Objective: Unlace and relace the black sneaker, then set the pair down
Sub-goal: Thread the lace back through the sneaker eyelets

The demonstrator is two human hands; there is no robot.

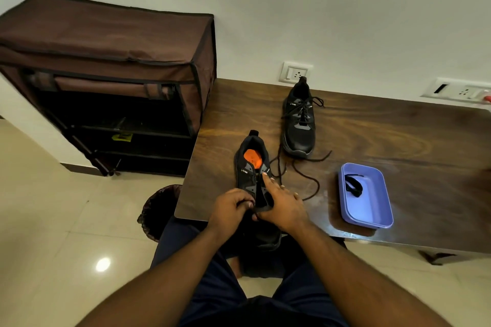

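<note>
Nearest the camera, the person's two bare forearms reached forward over dark shorts to a black sneaker (253, 180) lying at the near edge of the desk (398, 135). Its long axis ran from near to far: the toe hung past the desk edge toward the person, the heel pointed at the wall, and an orange insole showed in the opening. The left hand (231, 207) had its fingers curled round the shoe's near part, seemingly pinching the lace there. The right hand (283, 203) rested on the tongue area, fingers mostly straight, the forefinger stretched up along the eyelets. A loose black lace (305, 180) trailed in loops over the desk just right of the shoe. Further right sat a purple tray (382, 220) holding a small black item. Beyond, near the wall, the second sneaker (299, 125) stood laced, toe toward the person, heel toward the wall socket (295, 72). Left of the desk stood a brown fabric shoe rack (106, 61), with a bin (156, 210) on the floor.
</note>
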